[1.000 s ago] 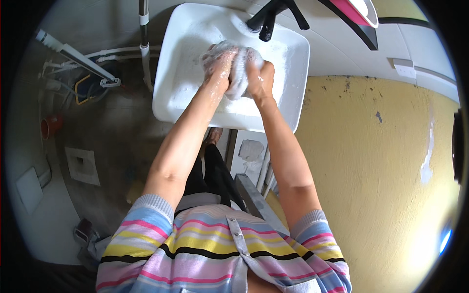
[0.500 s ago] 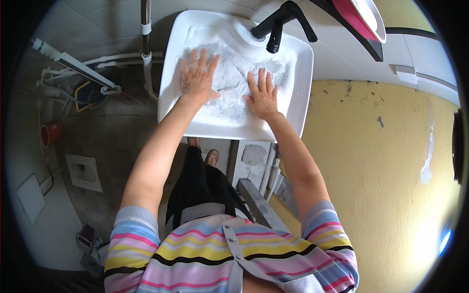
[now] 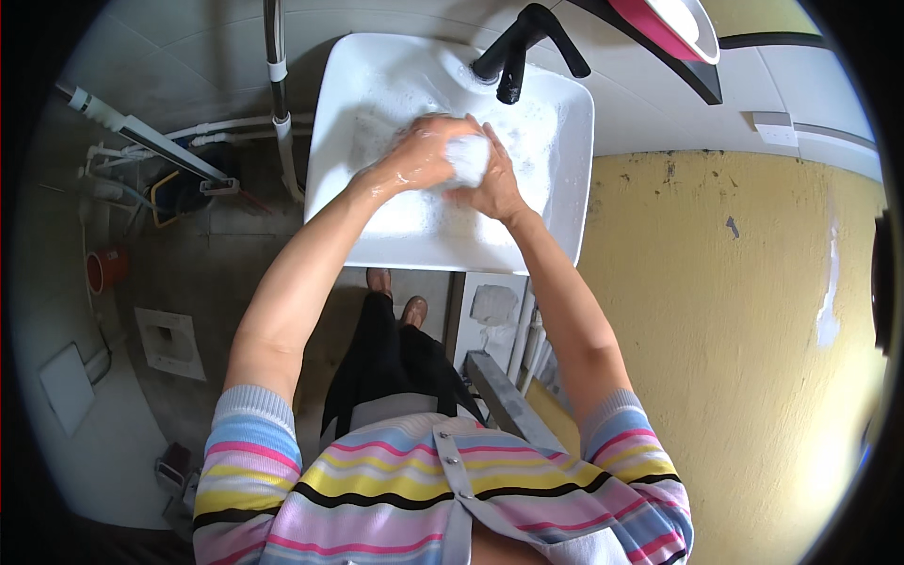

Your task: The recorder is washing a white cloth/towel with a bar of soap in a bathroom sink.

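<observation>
Item: white soapy cloth (image 3: 468, 158), bunched over the white sink (image 3: 377, 247), below the black tap (image 3: 513, 58). Left hand (image 3: 421, 158) and right hand (image 3: 492, 181) both closed around it. Judged soft, limp, water-heavy, slippery; best gripped by the whole bunch.

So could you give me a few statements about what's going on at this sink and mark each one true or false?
1. Both hands are over the white sink. True.
2. The left hand and right hand are pressed around a white soapy cloth. True.
3. The tap is shiny silver. False: it is black.
4. The wall to the right is blue. False: it is yellow.
5. The sink is dry. False: suds cover its bottom.
</observation>
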{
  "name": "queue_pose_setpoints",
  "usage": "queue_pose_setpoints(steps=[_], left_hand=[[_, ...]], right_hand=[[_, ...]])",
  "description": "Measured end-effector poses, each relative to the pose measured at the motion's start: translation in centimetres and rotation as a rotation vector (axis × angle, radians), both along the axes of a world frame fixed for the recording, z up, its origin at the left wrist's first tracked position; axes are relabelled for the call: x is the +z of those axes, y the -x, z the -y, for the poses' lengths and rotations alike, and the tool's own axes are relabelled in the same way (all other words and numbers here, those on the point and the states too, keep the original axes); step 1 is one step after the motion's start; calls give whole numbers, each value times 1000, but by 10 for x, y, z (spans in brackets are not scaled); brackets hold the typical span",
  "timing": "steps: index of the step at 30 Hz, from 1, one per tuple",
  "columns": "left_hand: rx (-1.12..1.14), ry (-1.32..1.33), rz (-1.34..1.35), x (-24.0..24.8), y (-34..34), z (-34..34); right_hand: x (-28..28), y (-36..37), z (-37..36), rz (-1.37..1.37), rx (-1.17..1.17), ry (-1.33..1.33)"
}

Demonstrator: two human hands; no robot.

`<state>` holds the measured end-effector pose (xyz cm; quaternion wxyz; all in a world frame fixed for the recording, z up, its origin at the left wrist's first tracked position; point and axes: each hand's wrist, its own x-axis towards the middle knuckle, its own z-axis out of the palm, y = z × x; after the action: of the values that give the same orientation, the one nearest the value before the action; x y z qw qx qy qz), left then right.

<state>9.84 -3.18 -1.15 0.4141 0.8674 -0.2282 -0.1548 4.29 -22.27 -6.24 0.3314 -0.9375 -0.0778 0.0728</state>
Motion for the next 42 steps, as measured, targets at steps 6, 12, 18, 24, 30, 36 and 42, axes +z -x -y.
queue_pose_setpoints(steps=[6,12,18,24,30,36,42], left_hand=[[218,574,-329,5,-11,-30],[672,1096,-1114,-28,52,-19],[128,1931,-1480,-62,41,10],[661,1667,-1272,-65,37,33],[838,1492,-1400,-44,29,35],[717,1622,-1423,-41,39,51],[859,1010,-434,26,21,59]], right_hand=[[50,-18,-15,-268,-435,-743],[88,3,-54,409,-137,-47],[103,33,-76,398,247,-125],[87,36,-54,-144,-436,-1102],[120,36,-36,42,-63,-752],[97,43,-32,172,-152,-314],[80,18,-66,-35,-979,-1337]])
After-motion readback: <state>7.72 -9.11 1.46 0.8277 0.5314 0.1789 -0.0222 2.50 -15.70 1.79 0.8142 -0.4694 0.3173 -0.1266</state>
